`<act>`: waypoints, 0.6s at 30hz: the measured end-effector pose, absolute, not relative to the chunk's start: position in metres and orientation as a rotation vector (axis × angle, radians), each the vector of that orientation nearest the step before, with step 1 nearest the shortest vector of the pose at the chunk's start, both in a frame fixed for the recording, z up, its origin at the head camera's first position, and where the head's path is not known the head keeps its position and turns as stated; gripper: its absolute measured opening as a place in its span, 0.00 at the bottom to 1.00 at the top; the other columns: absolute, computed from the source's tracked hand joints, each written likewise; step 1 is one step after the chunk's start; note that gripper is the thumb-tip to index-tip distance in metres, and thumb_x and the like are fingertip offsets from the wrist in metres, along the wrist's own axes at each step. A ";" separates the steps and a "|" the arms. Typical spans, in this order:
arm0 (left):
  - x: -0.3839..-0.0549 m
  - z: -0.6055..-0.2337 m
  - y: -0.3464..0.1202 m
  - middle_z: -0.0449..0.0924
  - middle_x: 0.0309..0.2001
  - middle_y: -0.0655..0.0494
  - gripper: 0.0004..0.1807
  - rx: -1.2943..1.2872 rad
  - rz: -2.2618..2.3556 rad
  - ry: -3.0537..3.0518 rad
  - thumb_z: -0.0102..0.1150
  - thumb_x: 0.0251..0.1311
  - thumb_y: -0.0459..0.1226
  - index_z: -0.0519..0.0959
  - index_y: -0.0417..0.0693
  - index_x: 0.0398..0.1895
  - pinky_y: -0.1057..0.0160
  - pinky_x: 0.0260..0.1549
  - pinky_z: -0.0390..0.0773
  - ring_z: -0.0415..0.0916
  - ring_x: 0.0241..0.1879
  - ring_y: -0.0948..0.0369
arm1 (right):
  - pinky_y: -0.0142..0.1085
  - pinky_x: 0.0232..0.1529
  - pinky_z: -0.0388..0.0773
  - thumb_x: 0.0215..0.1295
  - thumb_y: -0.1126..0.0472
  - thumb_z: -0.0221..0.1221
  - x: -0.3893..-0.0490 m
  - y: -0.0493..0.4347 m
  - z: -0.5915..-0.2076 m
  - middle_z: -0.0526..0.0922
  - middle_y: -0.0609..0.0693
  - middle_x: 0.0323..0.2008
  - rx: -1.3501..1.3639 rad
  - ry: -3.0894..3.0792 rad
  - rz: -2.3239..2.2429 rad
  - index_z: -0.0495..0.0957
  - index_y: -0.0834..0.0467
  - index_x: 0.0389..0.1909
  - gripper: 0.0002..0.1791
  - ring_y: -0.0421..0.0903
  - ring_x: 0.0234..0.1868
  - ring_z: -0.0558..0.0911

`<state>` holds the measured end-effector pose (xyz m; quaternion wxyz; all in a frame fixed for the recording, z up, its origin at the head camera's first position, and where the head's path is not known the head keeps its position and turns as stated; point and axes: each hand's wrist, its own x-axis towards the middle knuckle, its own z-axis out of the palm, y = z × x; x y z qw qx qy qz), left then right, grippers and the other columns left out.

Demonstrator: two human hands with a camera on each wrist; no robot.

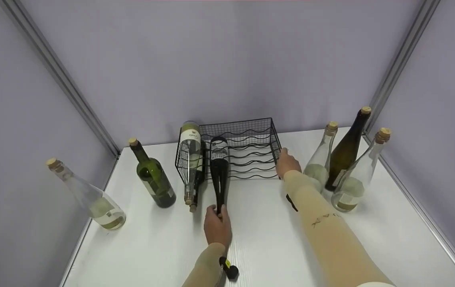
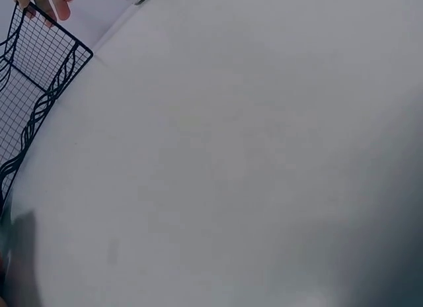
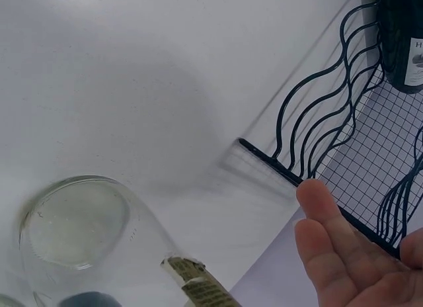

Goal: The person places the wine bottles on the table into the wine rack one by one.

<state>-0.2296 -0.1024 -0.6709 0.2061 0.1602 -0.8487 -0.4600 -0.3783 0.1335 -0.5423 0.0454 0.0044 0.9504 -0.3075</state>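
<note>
A black wire wine rack [image 1: 272, 150] stands near the back wall. My left hand [image 1: 217, 229] holds the neck of a dark wine bottle [image 1: 219, 169], which lies in the rack with its base toward the wall. To its left, a clear bottle [image 1: 190, 149] and a dark corked bottle [image 1: 199, 181] also lie in the rack, the clear one partly covering the other. My right hand [image 1: 288, 164] grips the rack's right side; in the right wrist view its fingers [image 3: 317, 201] lie over the side bar. Only a blurred edge of the left hand shows in the left wrist view.
Left of the rack stand a green bottle [image 1: 155, 181] and a clear bottle [image 1: 95, 199], both corked. At right, beside my right forearm, stand two clear bottles [image 1: 357, 179] and a brown one [image 1: 347, 149]. Walls enclose the white table [image 1: 259, 223] at the back and sides.
</note>
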 end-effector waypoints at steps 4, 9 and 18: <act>-0.231 -0.670 -0.102 0.72 0.31 0.60 0.32 0.483 -1.345 -2.339 0.62 0.59 0.52 0.64 0.46 0.59 0.60 0.29 0.73 0.72 0.28 0.64 | 0.50 0.42 0.77 0.72 0.66 0.45 -0.378 0.133 -0.542 0.80 0.67 0.46 0.015 2.902 -0.939 0.46 0.65 0.72 0.31 0.59 0.40 0.82; -0.230 -0.668 -0.103 0.73 0.28 0.59 0.16 0.467 -1.372 -2.331 0.61 0.62 0.47 0.66 0.53 0.43 0.60 0.27 0.71 0.72 0.26 0.62 | 0.51 0.42 0.77 0.72 0.67 0.46 -0.378 0.134 -0.542 0.80 0.67 0.45 0.008 2.909 -0.930 0.47 0.66 0.71 0.30 0.60 0.40 0.82; -0.231 -0.672 -0.104 0.73 0.27 0.61 0.15 0.460 -1.384 -2.322 0.58 0.63 0.50 0.67 0.54 0.40 0.60 0.27 0.71 0.71 0.26 0.62 | 0.49 0.36 0.77 0.72 0.66 0.46 -0.377 0.135 -0.541 0.81 0.66 0.42 -0.004 2.921 -0.916 0.54 0.65 0.66 0.24 0.59 0.36 0.82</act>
